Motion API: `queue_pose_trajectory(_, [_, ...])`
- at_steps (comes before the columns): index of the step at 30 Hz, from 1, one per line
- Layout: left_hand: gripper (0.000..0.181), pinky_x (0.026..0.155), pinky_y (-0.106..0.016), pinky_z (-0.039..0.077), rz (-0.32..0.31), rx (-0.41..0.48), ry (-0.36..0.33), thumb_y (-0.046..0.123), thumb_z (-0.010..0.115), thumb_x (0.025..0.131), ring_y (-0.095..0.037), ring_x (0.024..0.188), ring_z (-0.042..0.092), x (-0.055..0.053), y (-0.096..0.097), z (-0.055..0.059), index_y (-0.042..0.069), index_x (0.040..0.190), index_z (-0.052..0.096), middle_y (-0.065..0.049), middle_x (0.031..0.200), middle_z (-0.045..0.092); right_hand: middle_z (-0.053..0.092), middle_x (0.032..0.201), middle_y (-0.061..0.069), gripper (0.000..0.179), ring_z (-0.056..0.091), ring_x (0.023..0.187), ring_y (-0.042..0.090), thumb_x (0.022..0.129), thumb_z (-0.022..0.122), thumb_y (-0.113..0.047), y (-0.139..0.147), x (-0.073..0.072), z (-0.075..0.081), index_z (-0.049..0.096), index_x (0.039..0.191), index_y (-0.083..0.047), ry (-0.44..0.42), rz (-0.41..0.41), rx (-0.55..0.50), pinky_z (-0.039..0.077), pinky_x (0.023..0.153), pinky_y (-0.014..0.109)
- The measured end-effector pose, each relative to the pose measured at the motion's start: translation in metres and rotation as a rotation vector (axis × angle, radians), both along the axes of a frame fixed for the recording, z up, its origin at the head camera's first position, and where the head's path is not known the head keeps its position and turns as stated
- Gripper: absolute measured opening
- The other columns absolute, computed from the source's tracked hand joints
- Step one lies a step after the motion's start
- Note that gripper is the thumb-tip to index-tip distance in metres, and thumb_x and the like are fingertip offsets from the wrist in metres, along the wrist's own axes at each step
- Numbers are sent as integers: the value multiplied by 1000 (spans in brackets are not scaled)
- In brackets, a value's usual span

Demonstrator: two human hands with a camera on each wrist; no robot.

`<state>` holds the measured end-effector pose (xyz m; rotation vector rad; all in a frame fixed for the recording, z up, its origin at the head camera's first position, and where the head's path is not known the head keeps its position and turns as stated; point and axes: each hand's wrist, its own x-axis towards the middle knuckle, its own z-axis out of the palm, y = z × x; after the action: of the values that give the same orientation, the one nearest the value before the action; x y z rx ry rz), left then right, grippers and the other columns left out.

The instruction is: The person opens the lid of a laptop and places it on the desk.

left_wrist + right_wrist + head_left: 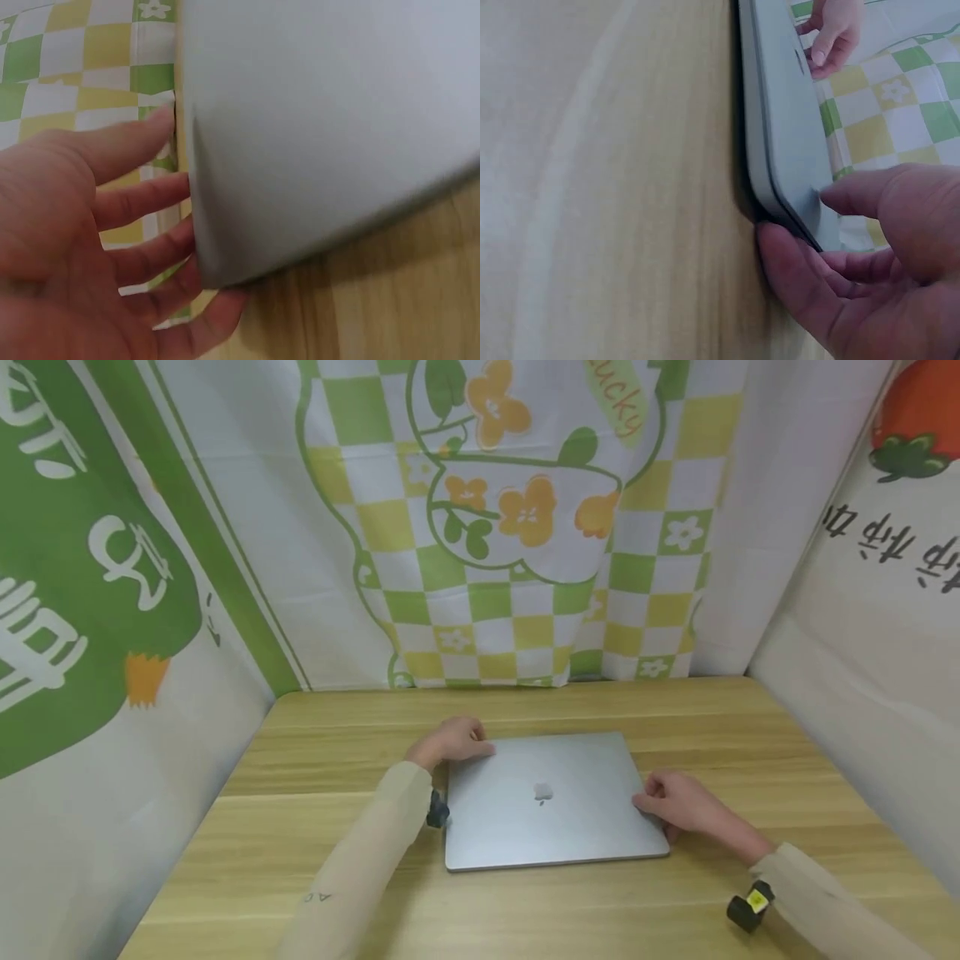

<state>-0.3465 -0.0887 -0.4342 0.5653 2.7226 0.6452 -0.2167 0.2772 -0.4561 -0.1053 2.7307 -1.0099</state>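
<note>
A closed silver laptop (555,827) with an apple logo on its lid lies on the wooden table. At its back left corner is my left hand (454,740); the left wrist view shows the fingers (161,251) spread along the edge, their tips touching it, and the thumb held apart from them. My right hand (678,802) grips the laptop's right edge. Seen from the right wrist, that thumb (855,193) lies over the lid while the other fingers (791,262) are at the side and lower rim near the front corner.
The wooden table (300,827) extends around the laptop on all sides. Behind it hangs a checked green and yellow curtain (420,602), with printed cloth walls at left and right. A small black camera (750,906) sits on the right wrist.
</note>
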Motion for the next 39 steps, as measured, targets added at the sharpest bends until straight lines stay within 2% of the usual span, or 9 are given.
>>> queue_pose_trajectory(5, [42,86,-37,55,-34,49,-58,38,60,97,-21,100,63,6,-10,3,5,122,61,-10,116,67,58,71,7,22,60,56,17,94,64,-23,0,-2,4,56,90,-4,-32,29,3,55,47,31])
queue_pose_trajectory(9, [50,93,-40,54,-45,33,-50,42,57,98,-23,106,62,10,-15,5,4,130,57,-12,124,64,57,69,5,23,57,58,16,96,62,-26,0,-6,7,58,86,-6,-32,54,46,53,48,30])
queue_pose_trajectory(15, [51,100,-45,51,-52,12,-10,39,57,98,-29,117,60,21,-27,9,1,133,54,-17,132,61,54,60,-1,26,49,54,13,98,58,-28,-5,-15,13,61,79,-11,77,102,173,42,46,27])
queue_pose_trajectory(19, [52,103,-47,49,-60,7,16,39,57,98,-31,122,57,30,-33,9,1,133,54,-17,133,59,56,64,-2,22,49,56,11,98,58,-26,-9,-16,19,64,84,-11,145,114,199,42,47,26])
queue_pose_trajectory(23, [50,101,-48,49,-77,16,41,37,58,98,-32,120,58,39,-37,10,-1,131,55,-19,131,61,59,69,-2,18,51,58,11,96,59,-25,-15,-15,23,66,90,-10,193,139,199,44,48,25])
queue_pose_trajectory(30, [46,97,-45,50,-110,-28,123,37,60,96,-27,111,61,56,-40,10,1,124,60,-15,122,65,63,77,-3,15,52,61,7,94,63,-24,-27,-9,23,67,95,-10,272,177,255,46,51,22])
queue_pose_trajectory(33, [44,92,-44,51,-97,-30,125,37,60,96,-24,104,61,63,-42,10,2,124,60,-15,119,65,66,82,-1,15,54,64,6,93,64,-24,-31,-6,24,68,97,-10,297,181,279,48,54,21])
queue_pose_trajectory(39, [46,88,-42,52,-74,-17,118,39,60,97,-21,99,59,76,-44,9,4,127,58,-16,118,62,69,90,0,15,58,74,6,92,65,-25,-41,0,22,69,99,-12,403,255,352,51,61,23])
